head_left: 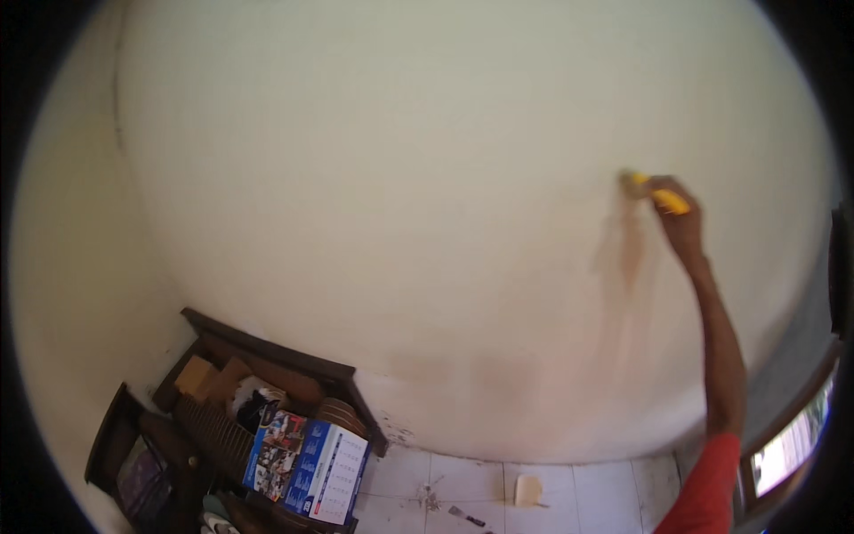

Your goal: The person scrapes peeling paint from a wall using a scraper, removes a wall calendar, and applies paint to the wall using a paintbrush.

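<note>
My right hand point(679, 212) is raised high at the right, at the end of an outstretched arm in a red sleeve. Its fingers are closed round the yellow handle of what looks like a paintbrush point(633, 183). The brush's blurred, darker head meets the pale cream wall point(400, 222), or comes very near it. Below the brush, the arm's shadow falls on the wall. My left hand is out of the picture.
At lower left stands dark wooden furniture point(267, 349) holding boxes, cloth and a blue-and-white printed calendar sheet point(331, 472). On the tiled floor point(391, 481) lie a scraper point(466, 515) and a cream flat piece point(528, 490). A window point(787, 445) is at lower right.
</note>
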The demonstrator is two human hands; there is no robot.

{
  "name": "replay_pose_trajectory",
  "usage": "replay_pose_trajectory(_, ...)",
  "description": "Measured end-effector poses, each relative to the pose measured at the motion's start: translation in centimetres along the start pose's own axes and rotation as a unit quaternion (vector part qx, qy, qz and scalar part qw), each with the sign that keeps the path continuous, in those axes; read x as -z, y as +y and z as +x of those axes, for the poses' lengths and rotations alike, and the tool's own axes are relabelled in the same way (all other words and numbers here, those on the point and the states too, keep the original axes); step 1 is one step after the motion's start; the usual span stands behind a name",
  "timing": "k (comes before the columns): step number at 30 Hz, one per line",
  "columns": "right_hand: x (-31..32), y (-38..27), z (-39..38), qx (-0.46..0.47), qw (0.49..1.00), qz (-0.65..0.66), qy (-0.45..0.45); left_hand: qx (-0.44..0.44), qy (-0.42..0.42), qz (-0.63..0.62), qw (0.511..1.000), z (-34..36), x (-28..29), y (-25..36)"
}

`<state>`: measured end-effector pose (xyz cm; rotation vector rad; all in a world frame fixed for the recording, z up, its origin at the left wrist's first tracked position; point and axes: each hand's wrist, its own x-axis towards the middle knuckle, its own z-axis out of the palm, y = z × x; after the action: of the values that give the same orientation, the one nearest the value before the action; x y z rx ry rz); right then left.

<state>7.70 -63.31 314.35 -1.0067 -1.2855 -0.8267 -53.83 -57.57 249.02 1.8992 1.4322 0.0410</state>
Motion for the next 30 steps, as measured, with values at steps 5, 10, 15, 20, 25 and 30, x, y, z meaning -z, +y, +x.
replay_pose_trajectory(5, -4.2, -1.0, -6.6, 0.066, 0.973, -0.223, 0.009, 0.043, -0.047, 0.012, 0.998, -2.4, -4.4, -12.1)
replay_pose_trajectory(10, -19.5, 10.3, -24.4, 0.141, 0.939, -0.289, -0.121, 0.015, -0.104, 0.038, 0.994, 10.4, -12.7, -16.8)
replay_pose_trajectory(15, -33.0, 21.1, -58.3, 0.129, 0.943, -0.138, -0.275, 0.039, -0.181, 0.008, 0.983, 26.6, -24.8, -19.0)
replay_pose_trajectory(20, -44.3, 36.3, -93.3, 0.095, 0.932, -0.102, -0.334, 0.066, -0.097, 0.008, 0.993, 52.7, -43.1, -25.6)
replay_pose_trajectory(25, -58.1, 52.1, -134.2, 0.01, 0.912, -0.013, -0.409, 0.074, 0.076, 0.025, 0.994, 79.9, -63.6, -38.9)
replay_pose_trajectory(30, -62.4, 65.4, -181.8, -0.432, 0.821, 0.024, -0.373, 0.194, 0.035, 0.123, 0.973, 98.5, -81.3, -48.8)
